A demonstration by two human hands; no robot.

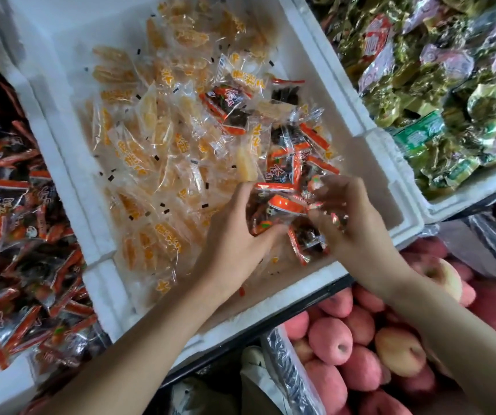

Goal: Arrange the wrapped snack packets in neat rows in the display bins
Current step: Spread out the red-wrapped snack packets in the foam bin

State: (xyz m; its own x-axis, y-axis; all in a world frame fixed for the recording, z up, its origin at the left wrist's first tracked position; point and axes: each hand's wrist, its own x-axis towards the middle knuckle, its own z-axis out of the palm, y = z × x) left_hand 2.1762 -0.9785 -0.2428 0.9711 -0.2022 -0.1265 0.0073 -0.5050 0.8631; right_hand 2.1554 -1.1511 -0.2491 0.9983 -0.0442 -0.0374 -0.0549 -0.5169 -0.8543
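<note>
A white foam bin (324, 94) in the middle holds several clear packets of yellow snacks (139, 157), with dark packets edged in orange (228, 103) mixed in along its right side. At the bin's near right corner my left hand (234, 235) and my right hand (351, 217) both curl round a bunch of the dark orange-edged packets (279, 205), gripping it from either side. The bottom of the bunch is hidden by my fingers.
A foam bin at the left (16, 223) is full of the same dark orange-edged packets. At the upper right another foam bin (450, 205) holds green and pink wrapped packets. Red apples (339, 336) fill a lower crate at the bottom right.
</note>
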